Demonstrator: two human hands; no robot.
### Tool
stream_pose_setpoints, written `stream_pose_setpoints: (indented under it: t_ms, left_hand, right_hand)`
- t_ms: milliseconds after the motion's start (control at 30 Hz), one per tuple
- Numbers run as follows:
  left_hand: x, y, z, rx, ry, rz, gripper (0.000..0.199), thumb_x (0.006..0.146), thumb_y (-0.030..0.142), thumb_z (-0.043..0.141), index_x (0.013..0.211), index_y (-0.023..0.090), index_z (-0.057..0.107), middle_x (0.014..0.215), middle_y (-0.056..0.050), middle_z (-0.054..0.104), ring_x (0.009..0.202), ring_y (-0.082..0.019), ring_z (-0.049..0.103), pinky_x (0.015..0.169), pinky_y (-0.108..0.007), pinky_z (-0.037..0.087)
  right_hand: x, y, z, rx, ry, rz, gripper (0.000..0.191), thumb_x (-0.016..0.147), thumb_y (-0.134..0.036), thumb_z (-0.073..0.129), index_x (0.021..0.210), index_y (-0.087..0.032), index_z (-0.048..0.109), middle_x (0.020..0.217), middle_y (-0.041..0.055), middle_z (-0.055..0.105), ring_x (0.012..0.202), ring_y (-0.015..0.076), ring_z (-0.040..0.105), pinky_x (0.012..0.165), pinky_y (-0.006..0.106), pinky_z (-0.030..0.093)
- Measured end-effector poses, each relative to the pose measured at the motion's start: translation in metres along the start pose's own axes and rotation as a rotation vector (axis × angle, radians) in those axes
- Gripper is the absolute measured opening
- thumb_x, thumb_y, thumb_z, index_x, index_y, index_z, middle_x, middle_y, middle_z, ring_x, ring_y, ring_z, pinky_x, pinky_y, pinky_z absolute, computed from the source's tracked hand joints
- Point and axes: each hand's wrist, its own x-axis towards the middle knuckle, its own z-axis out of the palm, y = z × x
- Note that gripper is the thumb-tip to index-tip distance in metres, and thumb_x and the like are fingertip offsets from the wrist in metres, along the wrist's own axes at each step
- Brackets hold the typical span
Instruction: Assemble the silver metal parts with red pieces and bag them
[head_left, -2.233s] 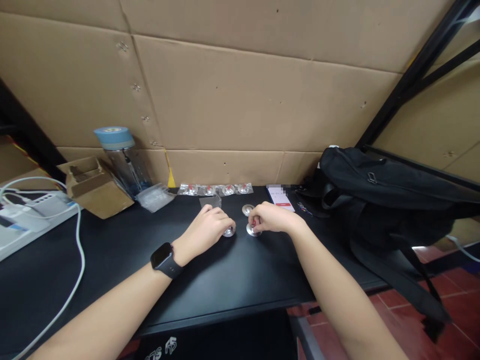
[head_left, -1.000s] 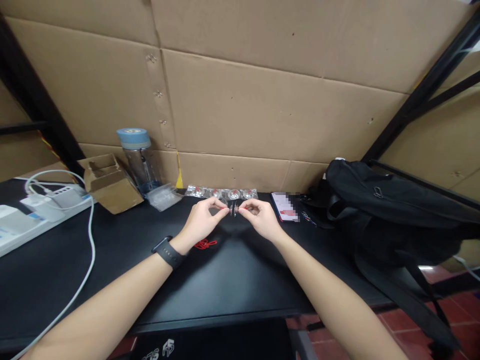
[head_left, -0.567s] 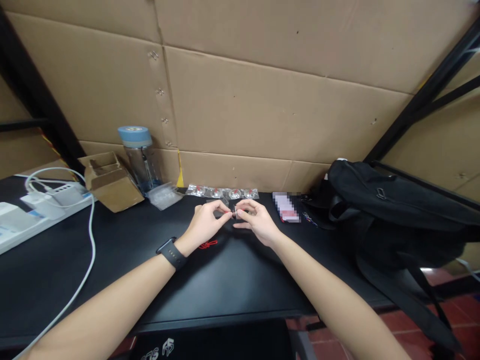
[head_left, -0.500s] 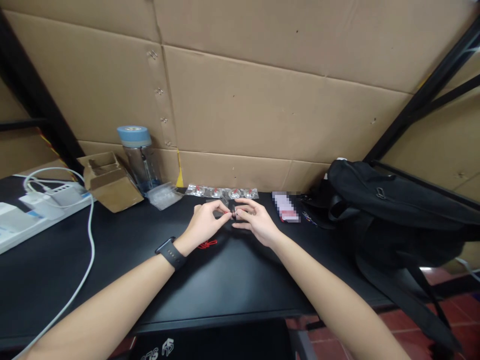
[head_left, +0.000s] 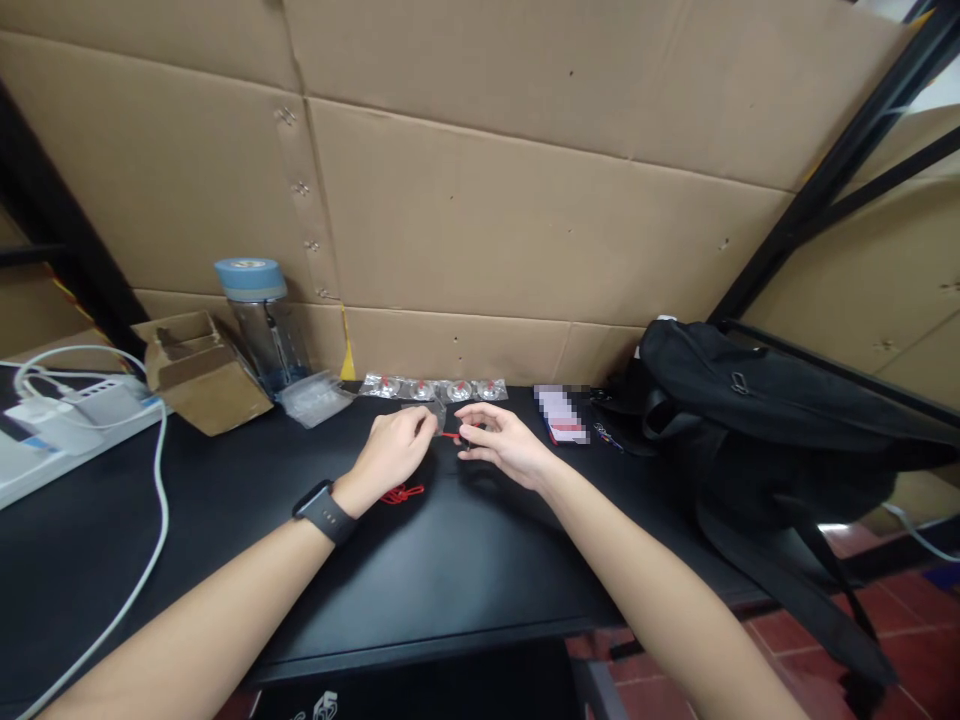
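Note:
My left hand [head_left: 395,447], with a dark watch [head_left: 324,510] on its wrist, is closed in a pinch on a red cord [head_left: 449,435]. The cord runs across the short gap to my right hand [head_left: 501,443]. There my thumb and fingers grip a small dark object [head_left: 464,438], partly covered by the fingers, so its kind is unclear. A loose bundle of red cord [head_left: 402,493] lies on the black tabletop below my left hand. Just behind the hands is a strip of clear packets [head_left: 433,389] with shiny round pieces and red bits inside.
Along the left stand a white power strip [head_left: 75,440], an opened cardboard box [head_left: 206,385], a blue-lidded bottle [head_left: 259,320] and a clear plastic bag [head_left: 315,398]. To the right lie a phone [head_left: 561,413], a small keychain [head_left: 606,437] and a black backpack [head_left: 757,410]. Cardboard [head_left: 465,220] walls the back.
My left hand has drawn away to the left from the small dark object, and a stretch of red cord now shows between the hands. My right hand still holds the object.

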Motion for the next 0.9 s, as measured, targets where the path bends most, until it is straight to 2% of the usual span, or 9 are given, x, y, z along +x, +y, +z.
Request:
stream_pose_setpoints:
  t_ms: [100, 267, 367, 467, 533, 633, 800, 900]
  left_hand:
    - [-0.002, -0.006, 0.006, 0.192, -0.086, -0.006, 0.038, 0.101, 0.044, 0.037, 0.112, 0.021, 0.064, 0.114, -0.011, 0.072, 0.110, -0.029, 0.065, 0.096, -0.043, 0.042]
    - [-0.007, -0.010, 0.009, 0.299, -0.233, 0.060, 0.056, 0.103, 0.048, 0.032, 0.151, 0.020, 0.039, 0.139, -0.018, 0.060, 0.126, -0.033, 0.057, 0.103, -0.053, 0.035]
    - [-0.008, -0.011, 0.006, 0.309, -0.313, 0.149, 0.054, 0.105, 0.048, 0.026, 0.157, 0.034, 0.032, 0.142, -0.014, 0.057, 0.127, -0.032, 0.056, 0.104, -0.054, 0.035]
    - [-0.009, -0.013, 0.004, 0.327, -0.371, 0.214, 0.048, 0.105, 0.050, 0.026, 0.151, 0.046, 0.040, 0.141, -0.011, 0.056, 0.129, -0.032, 0.054, 0.105, -0.056, 0.035]
    - [-0.009, -0.015, 0.004, 0.340, -0.374, 0.220, 0.046, 0.105, 0.051, 0.029, 0.146, 0.047, 0.048, 0.144, -0.011, 0.054, 0.136, -0.035, 0.048, 0.107, -0.057, 0.034]
    - [-0.010, -0.013, 0.002, 0.318, -0.400, 0.239, 0.045, 0.104, 0.053, 0.032, 0.142, 0.046, 0.054, 0.154, -0.010, 0.047, 0.145, -0.038, 0.037, 0.112, -0.059, 0.029]
    - [-0.011, -0.003, -0.004, 0.220, -0.574, 0.282, 0.044, 0.105, 0.048, 0.034, 0.146, 0.047, 0.048, 0.163, -0.008, 0.036, 0.151, -0.036, 0.028, 0.114, -0.062, 0.026]
    - [-0.012, 0.001, -0.006, 0.157, -0.596, 0.277, 0.041, 0.104, 0.044, 0.038, 0.141, 0.047, 0.054, 0.162, -0.005, 0.038, 0.151, -0.035, 0.028, 0.116, -0.062, 0.024]
  right_hand:
    - [0.001, -0.003, -0.004, -0.049, 0.080, -0.032, 0.044, 0.066, -0.033, 0.091, 0.102, -0.022, 0.069, 0.106, 0.0023, 0.058, 0.090, 0.0158, 0.065, 0.084, 0.041, 0.062]
    - [0.004, -0.005, -0.016, -0.177, 0.219, -0.103, 0.045, 0.066, -0.035, 0.089, 0.102, -0.022, 0.064, 0.114, 0.0034, 0.057, 0.084, 0.0140, 0.066, 0.076, 0.037, 0.063]
    - [0.006, -0.010, -0.027, -0.461, 0.274, -0.222, 0.038, 0.071, -0.035, 0.084, 0.100, -0.021, 0.064, 0.111, 0.0040, 0.063, 0.081, 0.0143, 0.066, 0.072, 0.031, 0.060]
    - [0.004, -0.019, -0.036, -0.750, 0.318, -0.333, 0.029, 0.074, -0.033, 0.081, 0.094, -0.020, 0.065, 0.101, 0.0035, 0.069, 0.082, 0.0157, 0.066, 0.072, 0.028, 0.056]
    - [0.000, -0.026, -0.040, -0.896, 0.271, -0.348, 0.023, 0.076, -0.032, 0.078, 0.091, -0.019, 0.066, 0.091, 0.0021, 0.071, 0.076, 0.0147, 0.065, 0.070, 0.027, 0.053]
    - [-0.008, -0.034, -0.041, -1.091, 0.109, -0.325, 0.018, 0.078, -0.031, 0.077, 0.089, -0.020, 0.068, 0.078, -0.0005, 0.070, 0.068, 0.0133, 0.062, 0.066, 0.025, 0.048]
    - [-0.018, -0.033, -0.033, -1.269, -0.102, -0.246, 0.030, 0.073, -0.033, 0.083, 0.099, -0.024, 0.070, 0.081, -0.0010, 0.072, 0.069, 0.0143, 0.065, 0.066, 0.024, 0.045]
    - [-0.019, -0.027, -0.027, -1.344, -0.147, -0.195, 0.033, 0.069, -0.033, 0.086, 0.097, -0.025, 0.071, 0.080, -0.0014, 0.072, 0.069, 0.0152, 0.065, 0.066, 0.024, 0.044]
